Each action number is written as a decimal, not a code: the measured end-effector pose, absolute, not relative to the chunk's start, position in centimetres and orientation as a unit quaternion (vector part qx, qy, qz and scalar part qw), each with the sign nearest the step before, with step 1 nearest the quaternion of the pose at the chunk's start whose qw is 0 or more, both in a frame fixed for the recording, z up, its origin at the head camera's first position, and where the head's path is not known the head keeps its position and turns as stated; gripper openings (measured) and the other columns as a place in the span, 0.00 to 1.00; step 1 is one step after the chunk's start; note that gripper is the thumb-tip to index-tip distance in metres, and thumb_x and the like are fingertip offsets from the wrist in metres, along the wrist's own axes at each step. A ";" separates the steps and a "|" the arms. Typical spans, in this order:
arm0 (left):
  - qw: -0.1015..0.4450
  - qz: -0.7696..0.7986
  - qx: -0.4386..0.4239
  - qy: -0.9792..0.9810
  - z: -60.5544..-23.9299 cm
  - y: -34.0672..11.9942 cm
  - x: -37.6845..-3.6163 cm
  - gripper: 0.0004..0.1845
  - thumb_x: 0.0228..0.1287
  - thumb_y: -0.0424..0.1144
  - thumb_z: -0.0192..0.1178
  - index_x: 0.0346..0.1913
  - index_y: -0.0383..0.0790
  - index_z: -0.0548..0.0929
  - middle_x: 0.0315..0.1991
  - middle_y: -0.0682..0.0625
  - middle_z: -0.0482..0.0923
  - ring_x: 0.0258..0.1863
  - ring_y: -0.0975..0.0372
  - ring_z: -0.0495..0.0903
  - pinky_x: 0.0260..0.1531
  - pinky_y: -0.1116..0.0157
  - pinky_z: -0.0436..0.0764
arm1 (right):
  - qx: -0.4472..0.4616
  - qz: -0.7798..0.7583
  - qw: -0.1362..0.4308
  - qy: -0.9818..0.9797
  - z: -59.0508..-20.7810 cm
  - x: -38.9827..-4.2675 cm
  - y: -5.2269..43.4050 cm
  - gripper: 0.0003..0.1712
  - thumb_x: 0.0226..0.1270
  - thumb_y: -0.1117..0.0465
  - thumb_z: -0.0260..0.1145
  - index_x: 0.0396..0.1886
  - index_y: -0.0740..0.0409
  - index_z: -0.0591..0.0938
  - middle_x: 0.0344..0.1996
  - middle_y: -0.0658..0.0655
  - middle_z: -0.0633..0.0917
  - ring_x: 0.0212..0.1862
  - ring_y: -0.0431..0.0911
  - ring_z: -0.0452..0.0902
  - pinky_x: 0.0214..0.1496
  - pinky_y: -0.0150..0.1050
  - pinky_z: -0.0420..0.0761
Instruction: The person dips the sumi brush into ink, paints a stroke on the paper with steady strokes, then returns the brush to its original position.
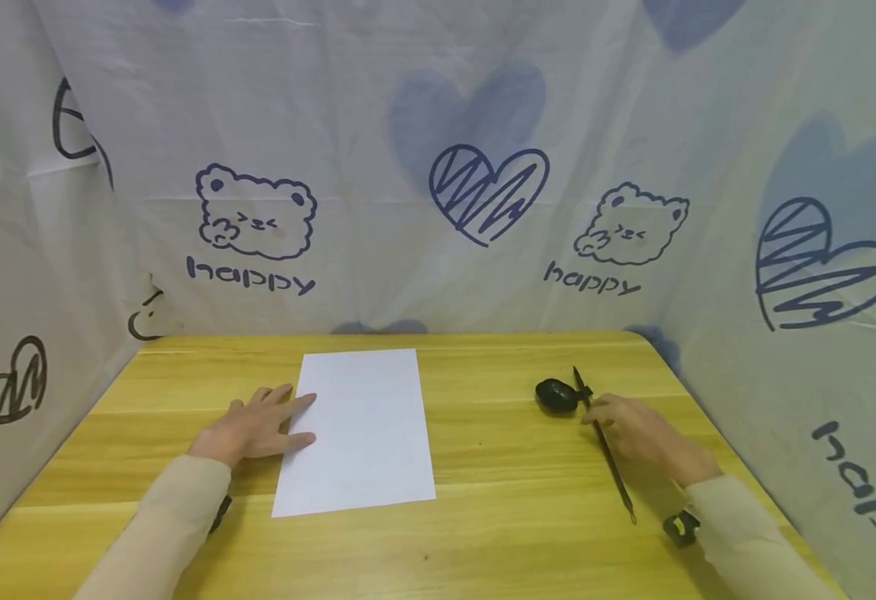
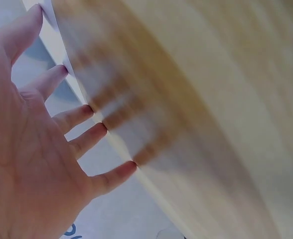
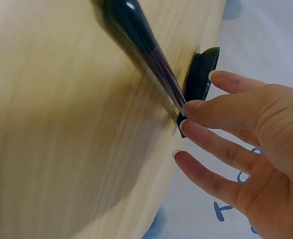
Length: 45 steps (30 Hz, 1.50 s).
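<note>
- While the left hand [image 1: 252, 431] lies flat with fingers spread, fingertips on the left edge of the white sheet [image 1: 358, 429], the right hand [image 1: 633, 433] rests over the brush [image 1: 604, 442] just beside the ink dish [image 1: 557, 395].
- Step in hand, as judged: paper steadied, brush being taken up; the writing itself not begun, sheet blank.
- Right hand: fingers [image 3: 206, 112] nearly straight, tips touching the brush shaft; right wrist view shows contact but no closed pinch. No lift visible.
- Next move, as judged: thumb and fingers must close round the shaft near mid-length, then raise it clear of the dish without dragging the tip across the table [image 1: 498, 517].
- Brush: long, thin, dark shaft lying on the wood, one end toward the dish, the other toward the table's near edge; glossy in the wrist view.
- Dish: small, black, rounded, right of the sheet and well apart from it.
- Sheet: portrait, flat, centre-left of the table.
- Left wrist view blurred; only spread fingers and wood grain readable.
</note>
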<state>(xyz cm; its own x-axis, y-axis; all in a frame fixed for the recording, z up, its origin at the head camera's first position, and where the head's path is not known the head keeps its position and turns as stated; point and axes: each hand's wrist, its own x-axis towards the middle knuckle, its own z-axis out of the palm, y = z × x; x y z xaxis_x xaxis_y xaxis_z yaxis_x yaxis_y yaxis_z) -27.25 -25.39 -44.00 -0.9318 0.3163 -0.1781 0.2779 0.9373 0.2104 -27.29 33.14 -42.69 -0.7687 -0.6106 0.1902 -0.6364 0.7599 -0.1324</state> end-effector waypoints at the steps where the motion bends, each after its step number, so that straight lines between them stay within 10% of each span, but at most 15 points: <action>1: 0.102 0.090 0.154 0.979 -44.0 -25.4 -27.3 0.42 0.71 0.68 0.54 0.80 0.48 0.64 0.79 0.27 0.54 0.76 0.26 0.55 0.66 0.19 0.55 | 0.338 0.094 0.068 -0.934 -42.8 -27.3 33.1 0.29 0.48 0.86 0.64 0.49 0.61 0.88 0.49 0.63 0.87 0.49 0.60 0.86 0.52 0.53 0.89; 45: 0.097 0.089 0.150 0.980 -44.0 -25.7 -27.3 0.43 0.70 0.69 0.55 0.79 0.47 0.66 0.79 0.29 0.56 0.75 0.28 0.57 0.68 0.24 0.61 | 0.401 0.100 0.091 -0.906 -44.3 -28.6 32.8 0.19 0.54 0.84 0.66 0.30 0.57 0.90 0.45 0.63 0.90 0.47 0.60 0.88 0.53 0.52 0.89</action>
<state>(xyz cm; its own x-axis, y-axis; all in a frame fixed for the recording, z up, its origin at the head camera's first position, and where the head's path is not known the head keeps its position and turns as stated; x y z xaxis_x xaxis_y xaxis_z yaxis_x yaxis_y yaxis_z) -27.33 -25.66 -44.04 -0.9358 0.3121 -0.1641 0.2774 0.9389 0.2039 -28.61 32.78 -44.35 -0.6619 -0.7087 0.2443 -0.7449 0.6584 -0.1082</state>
